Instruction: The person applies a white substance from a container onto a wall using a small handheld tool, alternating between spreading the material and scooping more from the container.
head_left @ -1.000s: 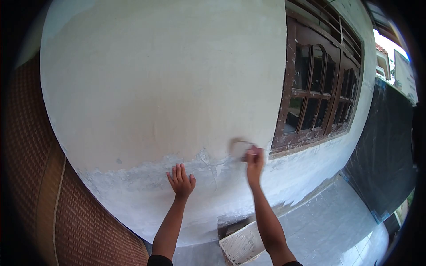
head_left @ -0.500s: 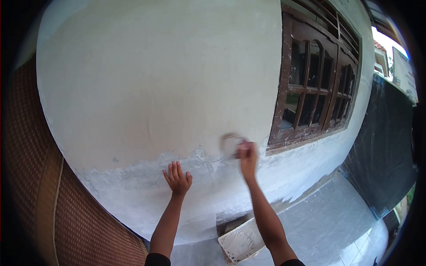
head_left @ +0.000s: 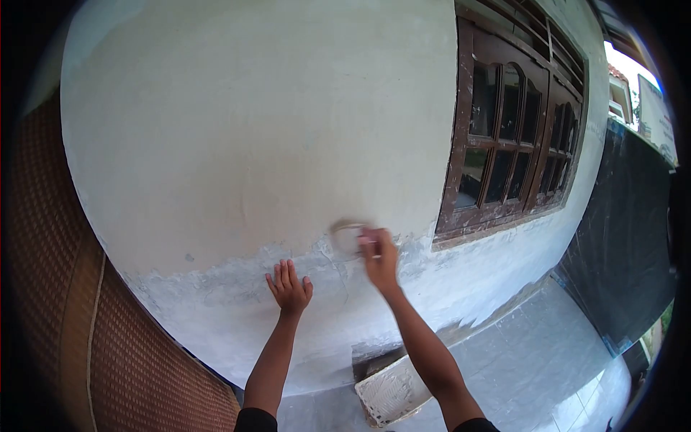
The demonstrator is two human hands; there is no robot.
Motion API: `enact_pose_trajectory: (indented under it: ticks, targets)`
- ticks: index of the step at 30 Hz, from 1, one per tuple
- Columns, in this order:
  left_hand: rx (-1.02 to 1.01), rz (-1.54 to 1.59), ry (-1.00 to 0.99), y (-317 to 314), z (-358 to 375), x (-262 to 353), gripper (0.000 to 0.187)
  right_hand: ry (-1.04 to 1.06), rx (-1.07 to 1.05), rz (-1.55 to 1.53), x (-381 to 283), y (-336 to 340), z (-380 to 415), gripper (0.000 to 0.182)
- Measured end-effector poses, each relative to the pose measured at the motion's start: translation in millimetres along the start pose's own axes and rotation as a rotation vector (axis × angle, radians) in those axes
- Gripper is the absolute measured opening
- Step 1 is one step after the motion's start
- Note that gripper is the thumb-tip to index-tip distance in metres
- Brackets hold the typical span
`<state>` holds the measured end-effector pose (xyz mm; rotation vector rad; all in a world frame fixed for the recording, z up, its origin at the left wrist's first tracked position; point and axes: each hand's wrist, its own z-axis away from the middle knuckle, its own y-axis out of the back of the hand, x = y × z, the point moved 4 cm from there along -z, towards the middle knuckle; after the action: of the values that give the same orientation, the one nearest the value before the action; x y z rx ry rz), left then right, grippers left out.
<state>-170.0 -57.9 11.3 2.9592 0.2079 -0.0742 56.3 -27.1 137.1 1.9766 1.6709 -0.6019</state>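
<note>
My left hand (head_left: pixel 288 289) lies flat with fingers spread against the white lower part of the wall (head_left: pixel 216 317), holding nothing. Farther right and higher, my right hand (head_left: pixel 380 252) is closed on a small hand tool (head_left: pixel 348 234) smeared by motion. Its head looks rounded, whitish in the middle with a brownish rim; the exact kind cannot be made out. The tool's head is at the wall, around the rough border where the beige paint meets the flaking white band.
A dark brown window (head_left: pixel 507 137) with paint specks is at the right. Below on the tiled floor (head_left: pixel 518 360) sits a white-smeared rectangular tray (head_left: pixel 392 392). Woven brown panels (head_left: pixel 137 345) stand at the left, a black sheet (head_left: pixel 612 237) at the far right.
My right hand and the blurred tool have moved left along the wall, toward my left hand. My left hand has stayed in place.
</note>
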Motion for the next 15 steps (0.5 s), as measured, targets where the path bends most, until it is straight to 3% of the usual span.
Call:
enact_pose_trajectory:
  ticks: [1,4,6,7,8,9,13,15]
  targets:
    - [-0.003,-0.003,-0.003,-0.5,0.9,-0.9,0.057,0.156,-0.082,0.036,-10.0,-17.9,0.2,0.020]
    - [0.008,0.009,-0.011,-1.3,2.1,-1.3,0.057,0.130,0.084,0.096,7.0,-0.8,-26.8,0.019]
    - [0.006,0.009,-0.008,-1.6,1.3,-1.3,0.058,-0.085,0.395,-0.080,50.5,50.7,-45.6,0.024]
    - [0.007,0.005,-0.004,-0.9,2.1,-2.0,0.058,-0.134,0.547,-0.090,23.8,79.9,-45.2,0.026]
    - [-0.005,0.003,-0.022,-1.5,1.6,-1.4,0.060,-0.203,0.656,-0.056,61.9,105.6,-45.9,0.024]
    - [-0.018,0.002,-0.040,-2.3,1.4,0.1,0.063,-0.136,0.780,-0.100,36.6,112.6,-44.7,0.024]
    - [0.002,0.010,-0.007,-1.9,1.8,0.3,0.058,-0.147,0.188,-0.087,4.3,34.8,-35.1,0.028]
    - [-0.021,0.023,0.009,-1.0,1.2,-1.2,0.058,0.170,-0.039,0.093,-36.6,-13.0,-21.7,0.019]
